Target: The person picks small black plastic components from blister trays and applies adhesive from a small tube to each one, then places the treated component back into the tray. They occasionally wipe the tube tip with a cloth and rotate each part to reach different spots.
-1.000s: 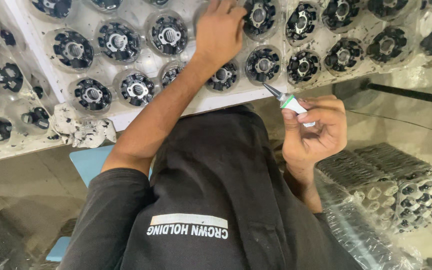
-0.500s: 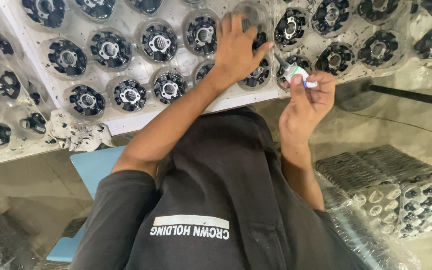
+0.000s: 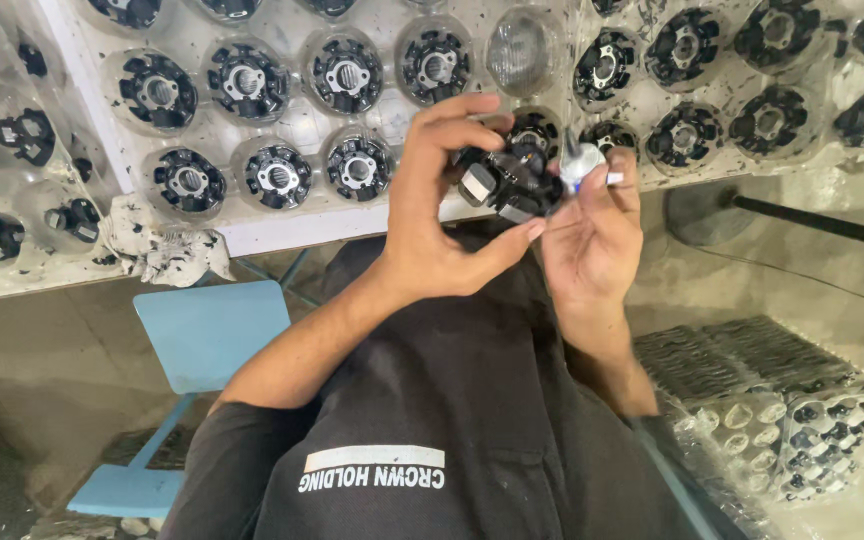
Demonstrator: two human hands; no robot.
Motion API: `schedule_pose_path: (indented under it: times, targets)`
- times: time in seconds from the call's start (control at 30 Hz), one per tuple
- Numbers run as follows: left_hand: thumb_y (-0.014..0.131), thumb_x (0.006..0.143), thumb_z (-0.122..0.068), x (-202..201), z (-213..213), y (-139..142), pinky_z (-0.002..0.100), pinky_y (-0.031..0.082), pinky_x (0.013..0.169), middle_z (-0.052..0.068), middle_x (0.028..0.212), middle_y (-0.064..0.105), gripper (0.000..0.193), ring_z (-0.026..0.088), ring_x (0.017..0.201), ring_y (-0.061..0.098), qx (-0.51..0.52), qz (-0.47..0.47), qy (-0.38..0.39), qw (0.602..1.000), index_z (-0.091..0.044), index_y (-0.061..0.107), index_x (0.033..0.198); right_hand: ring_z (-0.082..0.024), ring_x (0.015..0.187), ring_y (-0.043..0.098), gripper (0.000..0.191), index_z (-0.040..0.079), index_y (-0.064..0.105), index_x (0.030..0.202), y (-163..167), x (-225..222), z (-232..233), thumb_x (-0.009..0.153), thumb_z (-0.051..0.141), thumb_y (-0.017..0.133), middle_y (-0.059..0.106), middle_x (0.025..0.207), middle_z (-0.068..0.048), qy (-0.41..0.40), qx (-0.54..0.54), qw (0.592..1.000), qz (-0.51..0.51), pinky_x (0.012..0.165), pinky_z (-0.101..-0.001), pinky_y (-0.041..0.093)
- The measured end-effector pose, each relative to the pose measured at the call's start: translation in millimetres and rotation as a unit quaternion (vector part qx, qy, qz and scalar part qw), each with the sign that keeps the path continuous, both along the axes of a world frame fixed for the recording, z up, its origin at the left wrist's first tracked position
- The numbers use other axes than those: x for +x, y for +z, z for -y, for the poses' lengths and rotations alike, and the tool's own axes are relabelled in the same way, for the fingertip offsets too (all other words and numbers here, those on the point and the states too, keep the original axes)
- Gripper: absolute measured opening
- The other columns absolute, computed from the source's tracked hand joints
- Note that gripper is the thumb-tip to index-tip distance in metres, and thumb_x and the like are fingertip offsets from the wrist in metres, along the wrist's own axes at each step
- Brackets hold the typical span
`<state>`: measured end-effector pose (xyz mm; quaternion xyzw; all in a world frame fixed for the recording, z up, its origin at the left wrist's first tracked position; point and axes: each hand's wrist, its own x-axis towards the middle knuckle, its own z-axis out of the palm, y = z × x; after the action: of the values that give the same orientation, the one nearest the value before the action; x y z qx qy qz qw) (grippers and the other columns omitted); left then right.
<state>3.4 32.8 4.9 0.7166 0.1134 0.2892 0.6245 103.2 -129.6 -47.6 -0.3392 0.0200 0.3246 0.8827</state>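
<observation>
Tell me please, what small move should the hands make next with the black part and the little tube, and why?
Probably bring the small tube's tip onto the black round part. The left hand holds that part lifted off the clear tray, one pocket empty, and the right hand holds the tube beside it.

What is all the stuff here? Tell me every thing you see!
round part: one, black, held up in the left hand
small tube: one, white with a pointed tip, pinched in the right hand
tray: one, clear plastic, above the hands, one cup empty
parts in tray: many, black, one per cup
rag: one, white with dark stains, at the tray's left edge
stool: one, light blue, lower left
stacked trays: one pile, clear with black parts, lower right
shirt: one, black, bottom centre
left hand: grip shut on the round part
right hand: grip shut on the small tube
</observation>
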Motion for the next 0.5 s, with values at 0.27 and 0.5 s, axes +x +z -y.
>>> schedule_pose_path:
  times: [0.27, 0.5]
  targets:
    - [0.053, 0.104, -0.040, -15, -10, 8, 0.045, 0.040, 0.117, 0.027, 0.159, 0.041, 0.066, 0.036, 0.139, 0.048, -0.534, 0.201, -0.079, 0.817, 0.003, 0.039, 0.153, -0.025, 0.096, 0.069, 0.029, 0.009, 0.047, 0.112, 48, -55, -21, 0.100, 0.002, 0.073, 0.066, 0.109, -0.013, -0.011, -0.050, 0.983, 0.174, 0.084, -0.0394, 0.058]
    - [0.050, 0.108, -0.042, -43, -21, 33, 0.041, 0.046, 0.105, 0.026, 0.143, 0.051, 0.051, 0.030, 0.121, 0.057, -0.463, 0.248, -0.128, 0.842, 0.000, 0.048, 0.135, -0.027, 0.094, 0.068, 0.038, 0.012, 0.050, 0.100, 53, -68, -21, 0.088, -0.002, 0.083, 0.066, 0.104, -0.011, -0.188, -0.182, 0.806, 0.531, 0.084, -0.0352, 0.054]
